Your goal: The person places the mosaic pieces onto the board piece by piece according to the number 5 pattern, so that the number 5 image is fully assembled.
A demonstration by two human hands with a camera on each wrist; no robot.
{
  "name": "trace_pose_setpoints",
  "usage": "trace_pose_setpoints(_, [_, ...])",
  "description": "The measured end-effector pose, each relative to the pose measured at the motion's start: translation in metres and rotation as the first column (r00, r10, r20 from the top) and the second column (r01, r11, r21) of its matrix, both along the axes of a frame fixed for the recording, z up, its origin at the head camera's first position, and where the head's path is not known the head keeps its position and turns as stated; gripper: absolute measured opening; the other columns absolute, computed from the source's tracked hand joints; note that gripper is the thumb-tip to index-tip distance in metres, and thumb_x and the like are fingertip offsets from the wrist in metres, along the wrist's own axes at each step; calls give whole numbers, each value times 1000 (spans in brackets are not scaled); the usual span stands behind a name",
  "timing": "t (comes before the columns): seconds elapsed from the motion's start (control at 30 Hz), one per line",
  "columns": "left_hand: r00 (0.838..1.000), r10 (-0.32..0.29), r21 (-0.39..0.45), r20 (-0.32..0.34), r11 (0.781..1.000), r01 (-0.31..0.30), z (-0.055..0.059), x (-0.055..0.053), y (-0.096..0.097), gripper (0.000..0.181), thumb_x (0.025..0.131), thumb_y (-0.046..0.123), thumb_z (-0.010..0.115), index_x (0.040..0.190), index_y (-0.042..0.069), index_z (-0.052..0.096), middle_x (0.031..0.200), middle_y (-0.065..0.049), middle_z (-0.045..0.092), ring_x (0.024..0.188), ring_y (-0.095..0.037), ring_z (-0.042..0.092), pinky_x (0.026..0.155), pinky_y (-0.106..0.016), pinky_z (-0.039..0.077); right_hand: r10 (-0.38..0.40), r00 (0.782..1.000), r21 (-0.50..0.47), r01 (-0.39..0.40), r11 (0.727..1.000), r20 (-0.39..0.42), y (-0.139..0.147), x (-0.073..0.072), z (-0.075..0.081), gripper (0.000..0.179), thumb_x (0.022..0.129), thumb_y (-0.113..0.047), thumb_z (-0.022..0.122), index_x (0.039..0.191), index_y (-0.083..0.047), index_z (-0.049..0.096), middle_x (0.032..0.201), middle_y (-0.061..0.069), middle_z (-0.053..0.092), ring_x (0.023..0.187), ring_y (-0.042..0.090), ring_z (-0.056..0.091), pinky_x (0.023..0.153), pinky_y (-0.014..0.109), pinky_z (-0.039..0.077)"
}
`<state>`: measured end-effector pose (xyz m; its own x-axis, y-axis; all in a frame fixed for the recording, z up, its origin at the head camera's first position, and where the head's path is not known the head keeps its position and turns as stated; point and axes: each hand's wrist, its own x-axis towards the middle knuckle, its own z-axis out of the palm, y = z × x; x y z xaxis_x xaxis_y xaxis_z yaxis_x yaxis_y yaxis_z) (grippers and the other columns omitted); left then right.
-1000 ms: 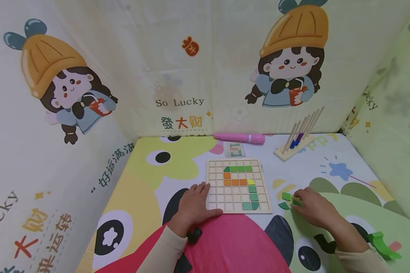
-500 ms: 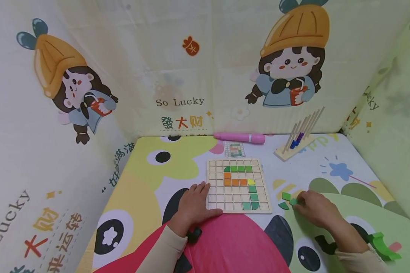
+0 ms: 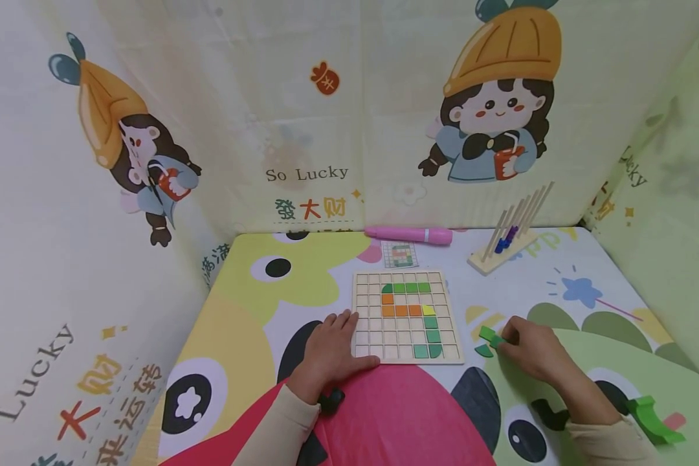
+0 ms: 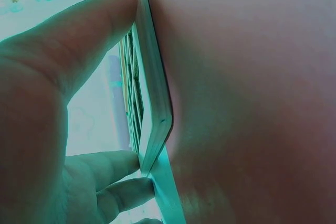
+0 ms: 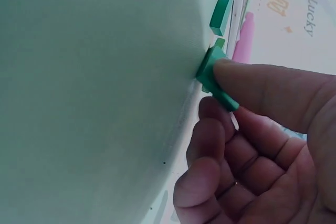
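Observation:
A wooden grid board (image 3: 373,330) lies mid-table, with green, orange and yellow tiles set in some of its squares. My left hand (image 3: 329,353) rests at its near left corner, thumb along the near edge and fingertips at the left side. In the left wrist view the thumb (image 4: 105,22) touches the board's edge. To the board's right, my right hand (image 3: 532,349) pinches a green square tile (image 5: 212,69) between thumb and fingers. Another green square tile (image 3: 487,332) is right beside it, and a green quarter-round tile (image 3: 484,351) lies just nearer me.
Behind the board lie a small pattern card (image 3: 400,255) and a pink pen-shaped thing (image 3: 408,235). A wooden peg stand (image 3: 483,264) with blue and purple pieces stands at the back right. A curved green piece (image 3: 655,421) lies near my right sleeve.
My right hand has shifted slightly, bringing the pinched green tile out from under the fingers and left against the other green square. The left hand and board stay put.

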<state>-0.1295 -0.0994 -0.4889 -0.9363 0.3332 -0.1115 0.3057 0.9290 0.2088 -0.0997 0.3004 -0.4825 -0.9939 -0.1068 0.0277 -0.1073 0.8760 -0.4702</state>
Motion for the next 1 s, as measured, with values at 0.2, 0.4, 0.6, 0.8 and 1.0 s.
trace_pose_setpoints(0.2, [1000, 4, -5, 8, 1000, -4, 0, 0, 0, 104, 79, 74, 70, 159, 14, 42, 162, -10, 44, 146, -35, 43, 114, -51, 45, 24, 1000, -40, -23, 999, 11, 2, -1, 1, 17, 88, -14, 79, 100, -9, 69, 87, -1, 70, 80, 16, 62, 68, 36, 48])
trace_pose_setpoints(0.4, [1000, 6, -8, 9, 1000, -6, -1, 1, -1, 104, 79, 74, 71, 159, 14, 42, 161, -10, 45, 145, -35, 43, 113, -51, 46, 21, 1000, -101, -20, 995, 8, -5, -6, 6, 15, 95, -16, 75, 107, -9, 69, 92, 1, 70, 83, 16, 61, 68, 34, 48])
trace_pose_setpoints(0.6, [1000, 8, 3, 1, 1000, -8, -2, 1, -2, 104, 79, 74, 72, 159, 14, 42, 161, -10, 45, 145, -35, 44, 113, -51, 46, 56, 996, -195, -42, 980, 65, -40, -14, 9, 16, 97, -15, 71, 111, -8, 65, 90, 1, 66, 80, 16, 56, 63, 30, 46])
trace_pose_setpoints(0.8, [1000, 10, 6, 1, 1000, -10, -3, 0, -2, 104, 78, 73, 72, 159, 14, 43, 161, -10, 45, 145, -35, 44, 113, -51, 46, 155, 981, -258, -121, 958, 118, -80, -23, 9, 8, 98, -14, 68, 105, -11, 66, 84, -3, 63, 76, 14, 54, 63, 27, 45])
trace_pose_setpoints(1.0, [1000, 10, 2, 5, 1000, -10, -1, -2, 0, 104, 79, 74, 71, 159, 14, 42, 162, -9, 44, 145, -35, 43, 114, -51, 45, 275, 957, -281, -239, 930, 96, -110, -28, 10, 4, 97, -13, 69, 98, -15, 66, 77, -7, 59, 69, 8, 53, 62, 26, 45])
